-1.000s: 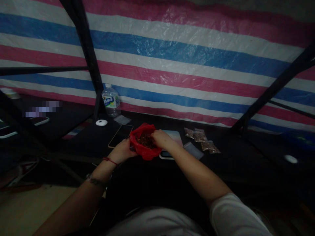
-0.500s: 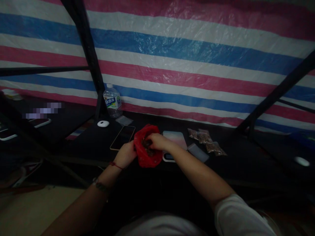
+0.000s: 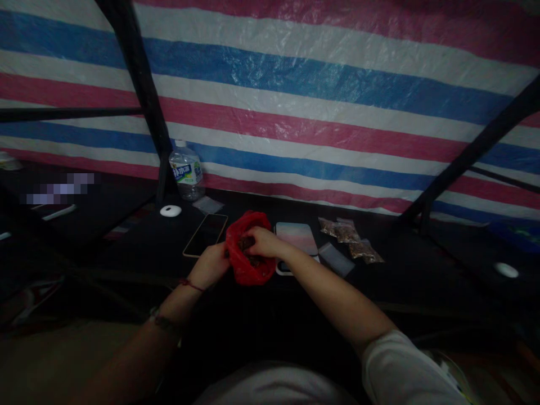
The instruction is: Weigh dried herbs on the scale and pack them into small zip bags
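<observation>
— Hands first: what were they doing?

— My left hand [image 3: 214, 264] was closed on the near edge of the red plastic bag [image 3: 248, 264], holding its mouth open at the front of the black table [image 3: 160, 247]. My right hand [image 3: 262, 243] was down in the opening, fingers pinched on some of the dark brown bits [image 3: 247, 243] inside. How much I had between them, I could not tell; the light was poor.

— How far along would you say you were?

— Partway, by my judgement. Three small clear packets [image 3: 349, 239] of the same brown stuff lay already filled to my right, well apart from the bag. An empty clear pouch [image 3: 336, 259] lay flat between them and my right forearm. The bag had plenty in it, so more portions were left.

— What else was on the table?

— A small scale [image 3: 296, 243] with a pale top sat just beside the bag, partly behind my right wrist. A phone [image 3: 205, 234] lay face up to the left, near the bag. Farther back stood a water bottle [image 3: 186, 170] beside a black pole [image 3: 143, 101], with a small white oval thing [image 3: 170, 211] in front and the striped tarp [image 3: 320, 90] behind.

— Anything in the way?

— My own forearm crossed over the scale's near corner. Nothing else crowded the bag.
</observation>
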Demonstrator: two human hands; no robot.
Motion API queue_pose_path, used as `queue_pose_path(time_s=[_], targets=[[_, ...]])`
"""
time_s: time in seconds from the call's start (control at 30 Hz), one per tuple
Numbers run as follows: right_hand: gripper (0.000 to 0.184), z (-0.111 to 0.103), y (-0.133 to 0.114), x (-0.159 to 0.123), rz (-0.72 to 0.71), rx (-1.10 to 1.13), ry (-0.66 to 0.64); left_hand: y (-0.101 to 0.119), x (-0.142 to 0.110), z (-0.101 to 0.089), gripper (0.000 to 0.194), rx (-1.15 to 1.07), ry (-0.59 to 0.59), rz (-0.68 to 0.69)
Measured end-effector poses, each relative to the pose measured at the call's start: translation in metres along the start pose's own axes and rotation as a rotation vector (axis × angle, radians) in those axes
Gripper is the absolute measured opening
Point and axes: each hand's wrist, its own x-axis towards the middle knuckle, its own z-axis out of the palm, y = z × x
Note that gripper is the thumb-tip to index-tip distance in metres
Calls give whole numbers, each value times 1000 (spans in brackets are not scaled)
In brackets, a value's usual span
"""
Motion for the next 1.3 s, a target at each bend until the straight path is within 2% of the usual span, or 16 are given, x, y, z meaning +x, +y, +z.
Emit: queue_pose_path(time_s=[0.17, 0.3, 0.43, 0.6, 0.73, 0.9, 1.0, 1.13, 1.3], targets=[[37, 6, 3, 2, 67, 132, 75, 4, -2, -3, 28, -33, 20, 9], [40, 6, 8, -1, 47, 308, 109, 2, -4, -6, 49, -106, 85, 14], [36, 1, 8, -5, 60, 411, 139, -7, -4, -9, 68, -72, 140, -73], [37, -7, 4, -12, 70, 319, 175, -15, -4, -16, 62, 17, 171, -154], [39, -13, 4, -18, 91, 247, 213, -16, -4, -20, 60, 29, 182, -158], [41, -18, 9, -25, 93, 205, 266, -16, -5, -22, 60, 13, 249, -165], [40, -26, 13, -36, 116, 197, 313, -15, -7, -23, 58, -19, 362, -143], [37, -47, 26, -61, 197, 101, 373, -17, -10, -25, 60, -54, 580, -96], [28, -62, 54, -90, 355, -13, 511, -12, -22, -36, 63, -44, 863, 104]])
